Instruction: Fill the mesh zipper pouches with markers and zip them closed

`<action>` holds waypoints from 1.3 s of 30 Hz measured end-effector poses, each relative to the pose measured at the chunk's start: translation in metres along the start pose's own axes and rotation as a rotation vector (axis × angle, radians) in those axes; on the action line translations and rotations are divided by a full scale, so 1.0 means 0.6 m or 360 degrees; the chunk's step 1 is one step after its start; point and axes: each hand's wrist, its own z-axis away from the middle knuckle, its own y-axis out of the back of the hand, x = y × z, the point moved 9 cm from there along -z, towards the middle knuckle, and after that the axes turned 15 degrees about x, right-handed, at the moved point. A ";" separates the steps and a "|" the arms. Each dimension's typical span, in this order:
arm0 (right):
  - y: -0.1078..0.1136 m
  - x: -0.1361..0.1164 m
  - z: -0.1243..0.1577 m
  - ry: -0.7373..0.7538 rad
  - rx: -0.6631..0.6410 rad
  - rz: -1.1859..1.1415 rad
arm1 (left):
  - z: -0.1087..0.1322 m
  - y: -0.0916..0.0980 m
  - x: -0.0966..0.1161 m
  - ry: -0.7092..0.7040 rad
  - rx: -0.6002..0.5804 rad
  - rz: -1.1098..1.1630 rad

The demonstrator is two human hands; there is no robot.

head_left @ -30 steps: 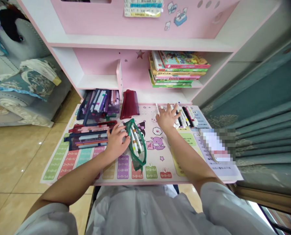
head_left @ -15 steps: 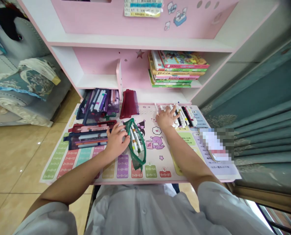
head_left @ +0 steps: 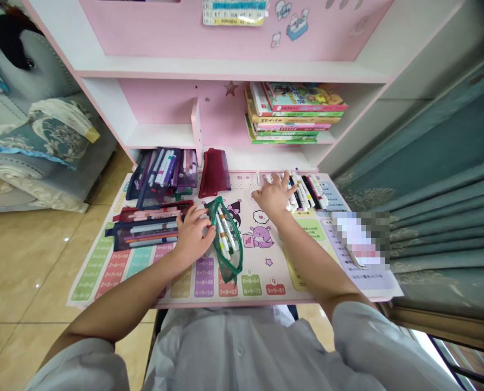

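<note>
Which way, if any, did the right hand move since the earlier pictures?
Yes, the right hand moved slightly left, judged against the purple cartoon animal printed on the mat.

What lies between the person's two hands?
In the head view, an open green mesh pouch of markers, against the left hand, then cartoon figures on the desk mat.

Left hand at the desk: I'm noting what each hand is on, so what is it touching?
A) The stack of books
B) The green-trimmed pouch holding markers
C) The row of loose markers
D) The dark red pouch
B. The left hand has its fingers against the edge of the green-trimmed pouch, with the markers lying inside it.
</note>
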 end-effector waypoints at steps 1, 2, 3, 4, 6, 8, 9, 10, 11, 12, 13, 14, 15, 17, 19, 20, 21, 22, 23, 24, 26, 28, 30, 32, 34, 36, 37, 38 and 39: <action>0.013 -0.010 0.003 0.0013 0.0038 -0.0055 | 0.000 0.000 0.000 -0.0001 -0.0002 0.0000; 0.027 -0.020 0.006 0.0023 0.0061 -0.0119 | -0.001 0.000 0.000 0.0000 -0.0003 -0.0003; 0.041 -0.029 0.010 0.0028 0.0070 -0.0194 | -0.001 0.000 -0.001 0.0002 -0.0005 -0.0008; 0.055 -0.039 0.015 0.0032 0.0059 -0.0280 | -0.001 0.000 -0.002 0.0004 -0.0009 -0.0012; 0.081 -0.057 0.028 0.0031 -0.0029 -0.0463 | -0.001 -0.002 -0.004 0.0008 -0.0017 -0.0017; 0.107 -0.077 0.043 0.0084 -0.0146 -0.0618 | -0.001 -0.003 -0.004 0.0003 -0.0008 -0.0009; 0.120 -0.086 0.052 0.0121 -0.0207 -0.0673 | -0.001 -0.003 -0.004 -0.0002 -0.0002 -0.0007; 0.131 -0.095 0.061 0.0163 -0.0272 -0.0711 | -0.001 -0.003 -0.004 -0.0005 0.0004 -0.0008; 0.142 -0.103 0.069 0.0203 -0.0331 -0.0734 | -0.001 -0.002 -0.004 -0.0005 0.0009 -0.0008; 0.150 -0.109 0.078 0.0240 -0.0388 -0.0744 | -0.001 -0.002 -0.004 -0.0004 0.0009 -0.0009; 0.157 -0.115 0.085 0.0273 -0.0440 -0.0743 | -0.001 -0.002 -0.004 -0.0001 0.0006 -0.0008; 0.162 -0.120 0.092 0.0302 -0.0488 -0.0729 | -0.001 -0.002 -0.003 0.0001 0.0002 -0.0004; 0.165 -0.123 0.099 0.0327 -0.0534 -0.0707 | -0.001 -0.001 -0.003 0.0001 0.0000 0.0001; 0.167 -0.130 0.109 0.0375 -0.0617 -0.0649 | -0.001 0.001 -0.001 0.0000 -0.0003 0.0006; 0.165 -0.137 0.118 0.0429 -0.0671 -0.0596 | -0.002 0.003 0.000 0.0001 -0.0006 0.0004; 0.162 -0.140 0.121 0.0454 -0.0688 -0.0572 | -0.002 0.003 0.000 0.0001 -0.0008 0.0004; 0.160 -0.142 0.125 0.0474 -0.0698 -0.0551 | -0.002 0.003 0.001 0.0002 -0.0010 0.0003; 0.156 -0.145 0.128 0.0490 -0.0704 -0.0528 | -0.002 0.003 0.001 0.0003 -0.0016 0.0004; 0.152 -0.148 0.131 0.0504 -0.0710 -0.0505 | -0.002 0.003 0.001 0.0004 -0.0021 0.0004; 0.147 -0.151 0.135 0.0516 -0.0722 -0.0480 | -0.002 0.003 0.000 0.0007 -0.0024 0.0002; 0.135 -0.158 0.145 0.0547 -0.0756 -0.0431 | -0.002 0.002 0.000 0.0010 -0.0027 -0.0001; 0.123 -0.166 0.155 0.0573 -0.0779 -0.0381 | -0.002 0.001 -0.001 0.0005 -0.0023 -0.0002; 0.113 -0.172 0.163 0.0590 -0.0776 -0.0343 | -0.002 0.001 -0.001 -0.0010 -0.0013 -0.0005; 0.104 -0.175 0.170 0.0606 -0.0779 -0.0317 | -0.002 0.002 -0.001 -0.0024 -0.0002 -0.0014; 0.094 -0.176 0.176 0.0627 -0.0786 -0.0305 | -0.002 0.002 -0.001 -0.0035 0.0007 -0.0024; 0.086 -0.176 0.179 0.0645 -0.0772 -0.0302 | -0.002 0.003 0.000 -0.0041 0.0017 -0.0028; 0.083 -0.176 0.180 0.0654 -0.0761 -0.0304 | -0.002 0.003 0.000 -0.0046 0.0023 -0.0030; 0.080 -0.176 0.181 0.0665 -0.0752 -0.0308 | -0.002 0.003 0.000 -0.0049 0.0027 -0.0031; 0.077 -0.177 0.182 0.0675 -0.0750 -0.0309 | -0.002 0.003 0.000 -0.0051 0.0026 -0.0032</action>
